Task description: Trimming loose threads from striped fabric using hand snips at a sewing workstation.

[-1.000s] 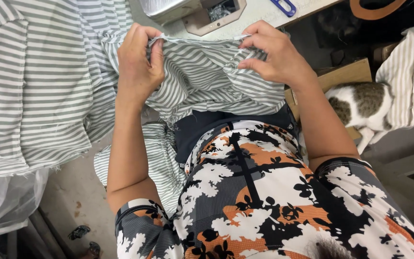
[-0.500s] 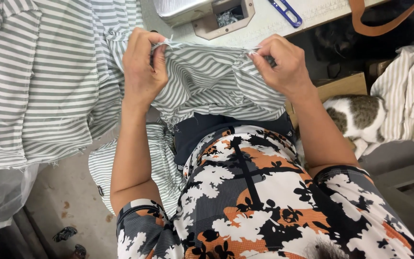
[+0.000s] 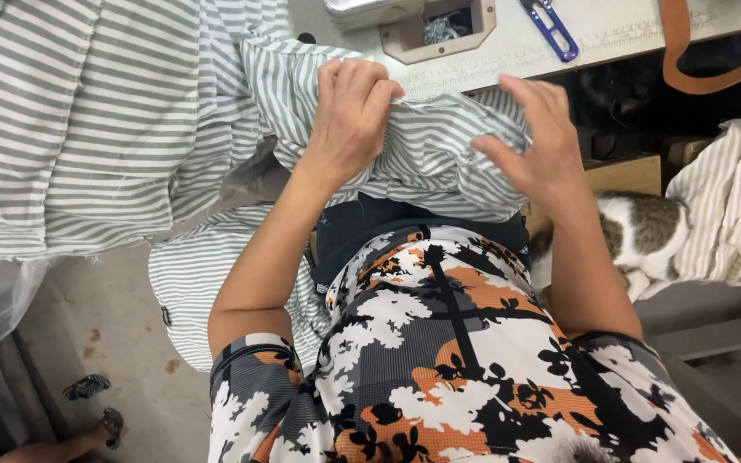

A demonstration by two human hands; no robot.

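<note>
A grey-and-white striped fabric piece (image 3: pixel 439 163) lies bunched over my lap at the near edge of a sewing table (image 3: pixel 508 47). My left hand (image 3: pixel 349 116) is closed on its upper edge, fingers curled over the fold. My right hand (image 3: pixel 529 146) pinches the same edge further right, thumb against fingertips. The stretch of cloth between both hands is drawn fairly taut.
A large pile of the same striped fabric (image 3: pixel 79 129) hangs at the left. The table carries a sewing machine base (image 3: pixel 435 26), blue thread snips (image 3: pixel 551 30) and a brown strap (image 3: pixel 688 60). A cat (image 3: pixel 645 231) lies at the right beside more striped cloth (image 3: pixel 739 214).
Both hands have slid along the fabric edge toward me and lower in view, and the cloth bunches more between them. The view has shifted slightly.
</note>
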